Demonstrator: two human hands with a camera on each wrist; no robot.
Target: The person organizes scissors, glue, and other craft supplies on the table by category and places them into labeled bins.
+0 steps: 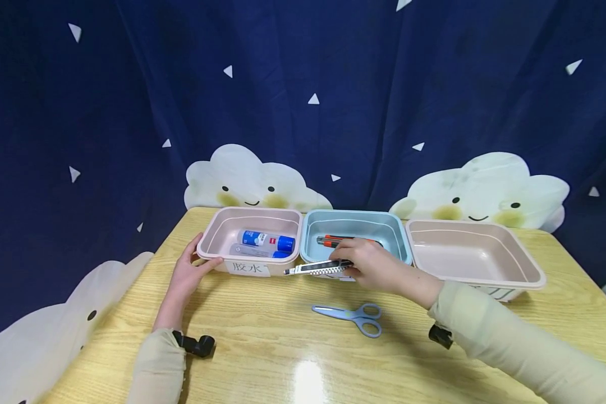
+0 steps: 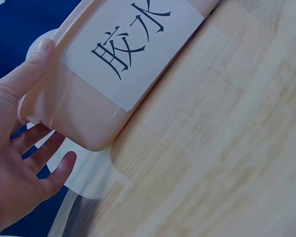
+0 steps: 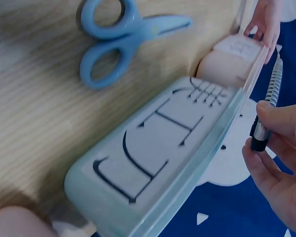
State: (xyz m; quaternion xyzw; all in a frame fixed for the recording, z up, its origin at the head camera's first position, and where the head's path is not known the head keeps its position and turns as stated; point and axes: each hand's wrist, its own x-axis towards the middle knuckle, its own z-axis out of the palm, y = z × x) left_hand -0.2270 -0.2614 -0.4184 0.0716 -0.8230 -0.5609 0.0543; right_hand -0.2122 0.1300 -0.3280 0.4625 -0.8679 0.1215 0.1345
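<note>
My right hand point(image 1: 371, 264) pinches a silver and black utility knife point(image 1: 315, 268) by its black end, over the front rim of the blue bin point(image 1: 356, 215). Inside that bin lie red and black utility knives point(image 1: 328, 242), partly hidden by the hand. In the right wrist view, thumb and fingertips meet on the utility knife point(image 3: 270, 98). At the left, my left hand point(image 1: 186, 275) touches the corner of a pink bin point(image 1: 209, 241), thumb along the front rim and fingers loosely extended at its side. This bin holds a glue stick point(image 1: 266, 240) and a clear glue tube point(image 1: 257, 251).
Light blue scissors point(image 1: 350, 317) lie on the wooden table point(image 1: 262, 353) in front of the blue bin. Another pink bin point(image 1: 472, 255) stands at the right. White labels with Chinese characters, such as this label point(image 2: 130, 49), face front. A dark blue curtain point(image 1: 283, 84) hangs behind.
</note>
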